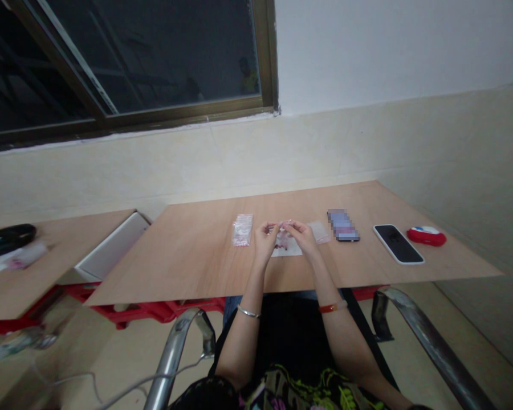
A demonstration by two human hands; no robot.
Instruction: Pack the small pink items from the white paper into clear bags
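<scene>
Small bag (282, 225), apparently between fingers (268, 229)

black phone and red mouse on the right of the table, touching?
Apart. The head view shows bare tabletop between the black phone and the red mouse.

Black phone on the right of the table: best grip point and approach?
The black phone lies flat, screen up, angled on the table, between a blurred device and a red and white object. Probably pinch its two long edges from above, near the middle; both edges show bare wood beside them.
</scene>
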